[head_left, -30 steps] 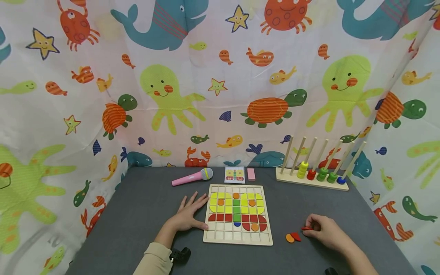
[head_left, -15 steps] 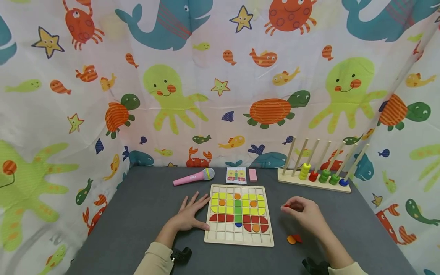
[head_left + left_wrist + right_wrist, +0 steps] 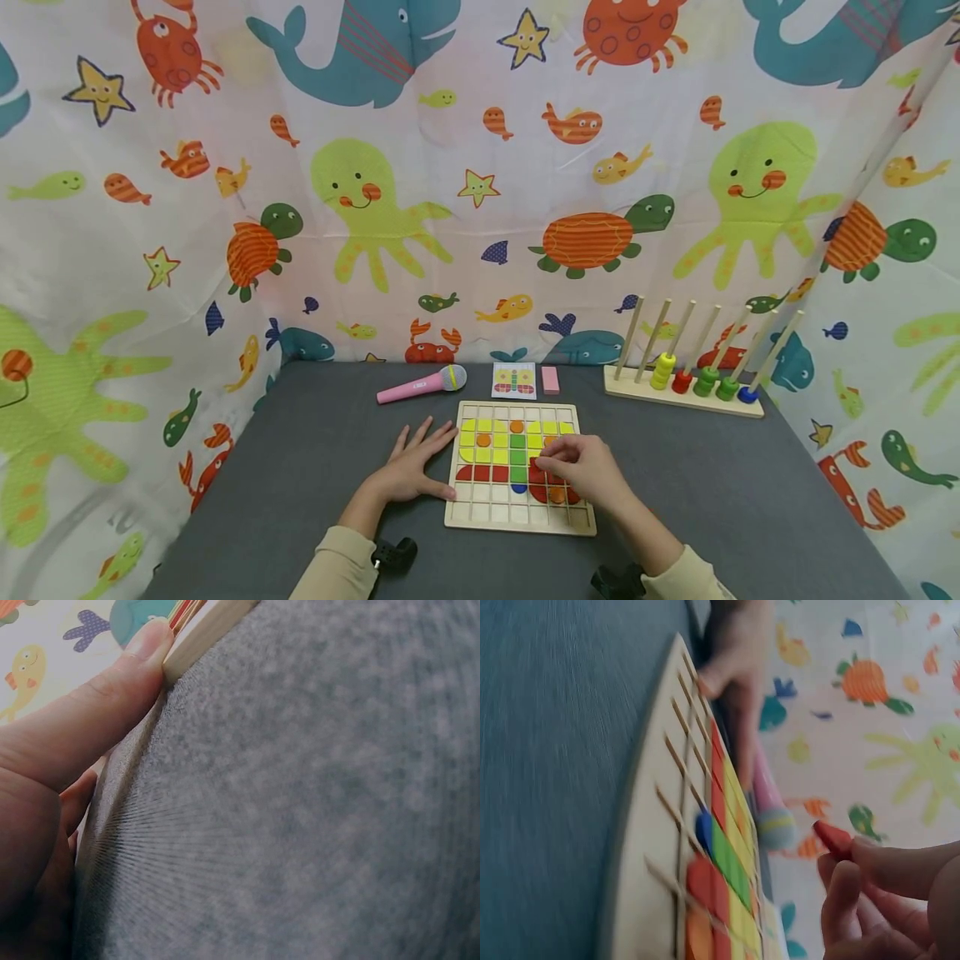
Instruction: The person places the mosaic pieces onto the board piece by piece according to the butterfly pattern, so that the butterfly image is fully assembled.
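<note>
A square wooden grid board [image 3: 480, 515] bears yellow, green, red, orange and blue tiles, with bare cells along its front rows. My left hand [image 3: 408, 468] lies spread on the table, fingers and thumb straight against the board's left edge. In the left wrist view the thumb [image 3: 97, 701] presses the board's wooden side [image 3: 202, 641]. Above the right half of the board, my right hand [image 3: 588, 468] pinches a small red tile [image 3: 832, 838] between thumb and fingertips. In the right wrist view that tile is raised clear of the board.
Behind the board lie a pink toy microphone [image 3: 420, 386], a printed pattern card [image 3: 513, 381] and a pink block [image 3: 550, 381]. A peg stand with colored rings [image 3: 684, 393] stands at the back right. A sea-animal curtain [image 3: 480, 250] rises behind the grey table [image 3: 322, 450].
My right hand has carried the red tile leftward from the table on the right to over the board. Its forearm now covers the loose orange and red tiles. The left hand stays put.
</note>
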Available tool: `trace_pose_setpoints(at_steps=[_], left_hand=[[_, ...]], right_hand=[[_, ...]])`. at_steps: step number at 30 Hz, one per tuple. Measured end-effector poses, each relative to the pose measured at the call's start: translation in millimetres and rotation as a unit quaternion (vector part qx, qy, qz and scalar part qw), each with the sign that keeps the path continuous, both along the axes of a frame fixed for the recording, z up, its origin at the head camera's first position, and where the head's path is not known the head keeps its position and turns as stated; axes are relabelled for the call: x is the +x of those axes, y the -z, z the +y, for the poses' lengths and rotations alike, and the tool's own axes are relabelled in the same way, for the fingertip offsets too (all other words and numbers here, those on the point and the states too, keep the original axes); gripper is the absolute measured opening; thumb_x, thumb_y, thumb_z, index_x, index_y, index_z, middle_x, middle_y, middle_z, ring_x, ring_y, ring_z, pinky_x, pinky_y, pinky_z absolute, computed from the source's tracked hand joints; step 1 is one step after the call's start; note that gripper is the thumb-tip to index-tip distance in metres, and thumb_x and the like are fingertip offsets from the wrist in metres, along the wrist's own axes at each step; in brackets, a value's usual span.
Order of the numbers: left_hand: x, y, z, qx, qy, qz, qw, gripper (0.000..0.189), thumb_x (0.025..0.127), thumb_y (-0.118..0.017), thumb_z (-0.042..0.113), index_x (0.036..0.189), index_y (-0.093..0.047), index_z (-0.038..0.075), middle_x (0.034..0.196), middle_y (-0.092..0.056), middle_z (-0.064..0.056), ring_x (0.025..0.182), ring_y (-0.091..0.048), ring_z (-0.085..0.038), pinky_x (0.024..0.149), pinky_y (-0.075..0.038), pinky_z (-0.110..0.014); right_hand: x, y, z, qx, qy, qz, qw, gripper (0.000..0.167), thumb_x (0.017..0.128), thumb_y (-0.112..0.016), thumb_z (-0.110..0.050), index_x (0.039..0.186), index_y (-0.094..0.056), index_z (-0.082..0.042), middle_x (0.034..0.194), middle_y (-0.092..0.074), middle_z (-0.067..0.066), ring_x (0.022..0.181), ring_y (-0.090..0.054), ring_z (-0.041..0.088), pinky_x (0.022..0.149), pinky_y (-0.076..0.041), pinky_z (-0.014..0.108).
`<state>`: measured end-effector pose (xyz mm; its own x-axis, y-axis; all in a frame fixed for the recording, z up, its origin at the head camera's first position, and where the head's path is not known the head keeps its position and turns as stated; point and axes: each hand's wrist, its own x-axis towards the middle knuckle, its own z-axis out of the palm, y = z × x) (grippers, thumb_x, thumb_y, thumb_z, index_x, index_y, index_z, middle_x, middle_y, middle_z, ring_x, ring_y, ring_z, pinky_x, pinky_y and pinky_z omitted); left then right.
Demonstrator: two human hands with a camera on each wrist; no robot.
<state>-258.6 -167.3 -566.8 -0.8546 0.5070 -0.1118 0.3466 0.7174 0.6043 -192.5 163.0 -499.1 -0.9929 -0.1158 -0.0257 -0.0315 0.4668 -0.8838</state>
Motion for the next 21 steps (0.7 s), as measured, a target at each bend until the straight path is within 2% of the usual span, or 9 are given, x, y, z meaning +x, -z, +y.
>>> trace_pose_setpoints(at_steps=[7,10,16,21], left_hand=[[-0.4,-0.2,-0.8,0.001,0.005,0.000,1.0000,0.113,0.069,-0.081,0.066,0.161,-0.027,0.029,0.169,-0.020,0.004,0.158,0.004,-0.033,0.120,0.014,-0.063],[-0.7,-0.5,-0.2,0.000,0.005,-0.002,1.0000,0.113,0.069,-0.081,0.067,0.161,-0.027,0.029,0.169,-0.020,0.004,0.158,0.004,-0.033,0.120,0.014,-0.063],[-1.0,-1.3,1.2,-0.005,0.000,-0.003,1.0000,0.111,0.070,-0.080,0.067,0.161,-0.026,0.031,0.169,-0.019,0.008,0.158,0.005,-0.030,0.120,0.014,-0.062],[0.1,-1.0,0.7,-0.007,-0.003,-0.002,1.0000,0.110,0.071,-0.080,0.066,0.161,-0.028,0.031,0.169,-0.020,0.008,0.158,0.004,-0.031,0.120,0.014,-0.063]], right_hand=[[-0.9,16.7,-36.5,0.025,-0.037,-0.019,0.9988,0.011,0.087,-0.080,-0.022,0.086,-0.077,-0.012,0.074,-0.067,0.002,0.066,-0.057,0.016,0.053,-0.044,0.026],[0.4,20.7,-47.3,0.039,-0.038,-0.014,0.9984,0.011,0.085,-0.081,-0.020,0.083,-0.076,-0.011,0.067,-0.066,0.001,0.061,-0.056,0.015,0.052,-0.042,0.026],[0.8,23.3,-60.6,0.099,-0.023,0.017,0.9946,0.012,0.083,-0.083,-0.017,0.075,-0.074,-0.012,0.064,-0.062,-0.004,0.061,-0.052,0.013,0.053,-0.042,0.026],[-0.7,24.5,-68.9,0.136,-0.024,0.007,0.9904,0.015,0.083,-0.083,-0.020,0.075,-0.072,-0.013,0.064,-0.061,-0.005,0.063,-0.053,0.015,0.051,-0.043,0.026]])
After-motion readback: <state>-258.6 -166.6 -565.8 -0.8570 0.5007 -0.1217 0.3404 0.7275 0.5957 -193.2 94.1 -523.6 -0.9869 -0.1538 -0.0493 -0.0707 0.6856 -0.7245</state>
